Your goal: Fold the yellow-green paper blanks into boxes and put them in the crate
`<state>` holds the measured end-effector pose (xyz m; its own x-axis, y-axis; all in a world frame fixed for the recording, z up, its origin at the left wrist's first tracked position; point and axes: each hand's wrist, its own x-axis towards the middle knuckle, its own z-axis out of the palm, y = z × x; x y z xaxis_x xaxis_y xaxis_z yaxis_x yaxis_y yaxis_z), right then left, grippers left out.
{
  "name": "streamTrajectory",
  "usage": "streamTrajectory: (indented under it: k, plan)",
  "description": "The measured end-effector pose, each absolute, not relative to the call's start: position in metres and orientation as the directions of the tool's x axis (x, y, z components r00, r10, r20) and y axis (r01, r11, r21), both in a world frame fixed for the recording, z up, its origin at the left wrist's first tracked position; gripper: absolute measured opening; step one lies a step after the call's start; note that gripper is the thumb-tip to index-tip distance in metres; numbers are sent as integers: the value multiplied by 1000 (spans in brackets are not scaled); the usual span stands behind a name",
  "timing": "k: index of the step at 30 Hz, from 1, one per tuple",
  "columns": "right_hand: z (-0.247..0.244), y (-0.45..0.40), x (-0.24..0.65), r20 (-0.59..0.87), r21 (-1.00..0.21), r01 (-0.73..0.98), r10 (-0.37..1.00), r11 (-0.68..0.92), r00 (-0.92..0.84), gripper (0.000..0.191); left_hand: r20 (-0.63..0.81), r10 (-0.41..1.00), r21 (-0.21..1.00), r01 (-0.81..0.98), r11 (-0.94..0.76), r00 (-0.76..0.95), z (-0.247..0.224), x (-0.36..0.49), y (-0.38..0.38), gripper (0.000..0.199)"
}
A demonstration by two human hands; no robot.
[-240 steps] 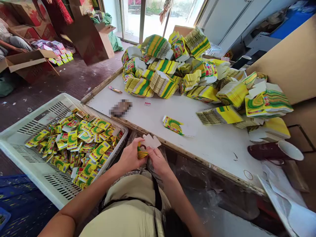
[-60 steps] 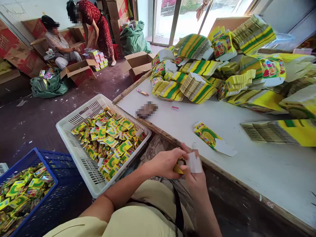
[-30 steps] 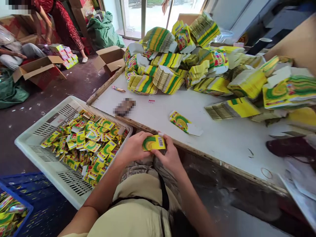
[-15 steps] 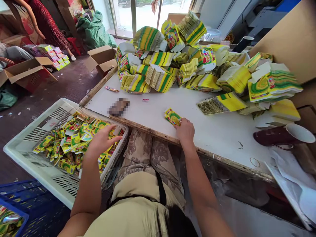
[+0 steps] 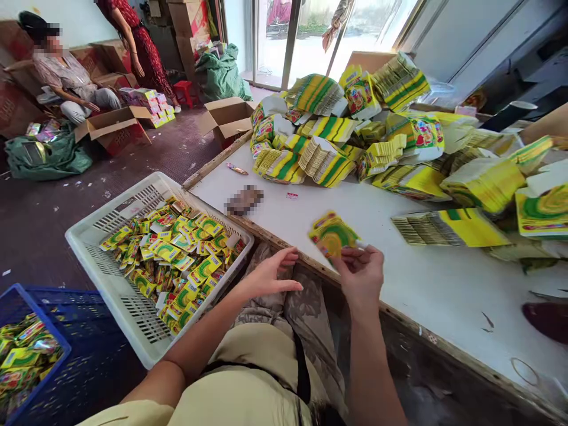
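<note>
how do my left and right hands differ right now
The left hand is open and holds nothing; the right hand pinches a yellow-and-green carton. The left hand is nearer the white crate; the right hand is farther from it. Both are bare.

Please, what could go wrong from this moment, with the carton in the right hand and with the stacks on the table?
1. The right hand pinches the yellow carton by one end only, so it might slip or bend.
2. The left hand, which is open, is near the wooden edge of the table and might knock against it.
3. The stacks lie unevenly heaped, with a tilted stack on top; a bump might slide some down.
</note>
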<state>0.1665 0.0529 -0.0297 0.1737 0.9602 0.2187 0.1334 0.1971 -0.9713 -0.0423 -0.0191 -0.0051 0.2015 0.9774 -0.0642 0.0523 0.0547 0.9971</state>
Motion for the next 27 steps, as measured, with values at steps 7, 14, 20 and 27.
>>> streamTrajectory:
  k: [7, 14, 20, 27]
  plan:
    - [-15, -32, 96, 13, -981, -192, 977, -29, -212, 37, -73, 980, 767, -638, -63, -185, 8, -12, -29, 55]
    - [-10, -43, 93, -83, -965, -220, 960, -145, -269, 33, 33, 938, 842, -496, -212, -344, 13, -13, -37, 47]
    - [-11, -45, 100, -72, -954, -263, 964, -141, -256, 44, 38, 954, 880, -442, -173, -298, 12, -10, -37, 58]
    - [-27, -53, 84, -100, -958, -255, 987, -130, -127, 43, -97, 927, 818, -560, -133, -363, 12, -7, -31, 53]
